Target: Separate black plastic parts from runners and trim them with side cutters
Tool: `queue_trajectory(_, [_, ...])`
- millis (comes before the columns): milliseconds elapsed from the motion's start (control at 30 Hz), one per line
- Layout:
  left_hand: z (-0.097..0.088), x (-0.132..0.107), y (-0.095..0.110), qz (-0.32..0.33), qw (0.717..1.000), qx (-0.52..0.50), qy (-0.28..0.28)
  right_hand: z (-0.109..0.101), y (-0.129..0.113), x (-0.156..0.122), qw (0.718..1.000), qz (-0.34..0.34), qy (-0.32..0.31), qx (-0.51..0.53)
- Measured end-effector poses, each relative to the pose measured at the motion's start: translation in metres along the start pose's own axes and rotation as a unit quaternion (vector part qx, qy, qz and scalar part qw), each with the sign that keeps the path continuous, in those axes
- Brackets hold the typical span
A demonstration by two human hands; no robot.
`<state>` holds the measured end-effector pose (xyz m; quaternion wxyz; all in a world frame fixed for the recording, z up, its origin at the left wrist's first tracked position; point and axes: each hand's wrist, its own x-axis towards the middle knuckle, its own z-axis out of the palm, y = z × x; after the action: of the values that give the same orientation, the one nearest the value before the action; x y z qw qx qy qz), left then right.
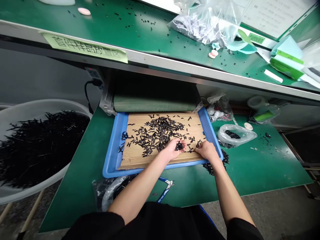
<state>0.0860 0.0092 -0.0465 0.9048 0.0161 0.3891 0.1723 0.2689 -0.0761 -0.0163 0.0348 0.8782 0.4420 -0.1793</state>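
My left hand [173, 149] is cupped, palm up, with its fingers curled around a small heap of black plastic parts [179, 146]. It rests low over the cardboard [140, 161] that lines a blue tray [150, 171]. Many more slim black parts [160, 130] lie scattered and heaped on that cardboard. To the right, near the tray's right wall, my right hand [206, 150] has its fingertips pinched together at the cardboard, beside a few loose parts. Whatever is between those fingertips is too small to make out.
Blue-handled nippers [165, 190] lie in front of the tray. A roller conveyor end [155, 104] stands behind it. At left is a large white tub [47, 104] of black pieces; at right, an open plastic bag [246, 137]. A shelf [160, 63] overhangs the back.
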Motion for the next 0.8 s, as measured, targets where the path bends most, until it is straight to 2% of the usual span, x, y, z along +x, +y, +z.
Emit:
queue_trajectory(100, [-0.002, 0.001, -0.002, -0.004, 0.999, 0.032, -0.011, -0.01, -0.01, -0.012, 0.999, -0.004, 0.026, 0.028])
queue_trajectory(167, [-0.001, 0.002, -0.003, 0.005, 0.998, 0.053, -0.015, -0.014, -0.022, -0.023, 0.995, -0.043, 0.038, 0.085])
queue_trajectory(233, [0.001, 0.003, -0.004, 0.022, 0.997, 0.076, -0.014, -0.012, -0.035, -0.033, 0.975, -0.136, 0.033, 0.172])
queue_trajectory(300, [0.002, 0.002, -0.005, 0.049, 0.994, 0.102, -0.009, -0.006, -0.041, -0.036, 0.942, -0.24, 0.022, 0.234])
queue_trajectory(367, [-0.001, -0.006, -0.004, 0.089, 0.987, 0.131, 0.001, 0.002, -0.032, -0.03, 0.933, -0.28, 0.042, 0.22])
queue_trajectory(467, [-0.018, -0.036, 0.002, 0.172, 0.969, 0.177, 0.03, 0.018, 0.005, -0.003, 0.958, -0.246, 0.114, 0.093])
queue_trajectory(500, [-0.028, -0.051, 0.004, 0.202, 0.959, 0.195, 0.045, 0.025, 0.019, 0.009, 0.963, -0.238, 0.123, 0.039])
queue_trajectory(567, [-0.05, -0.085, 0.009, 0.271, 0.93, 0.235, 0.083, 0.038, 0.042, 0.029, 0.964, -0.249, 0.082, -0.042])
queue_trajectory(633, [-0.073, -0.118, 0.014, 0.346, 0.886, 0.275, 0.137, 0.049, 0.051, 0.043, 0.958, -0.267, 0.044, -0.091])
queue_trajectory(700, [-0.091, -0.14, 0.018, 0.41, 0.835, 0.313, 0.191, 0.054, 0.048, 0.05, 0.953, -0.277, 0.035, -0.115])
queue_trajectory(800, [-0.105, -0.151, 0.019, 0.463, 0.776, 0.356, 0.24, 0.053, 0.028, 0.054, 0.945, -0.3, 0.055, -0.118])
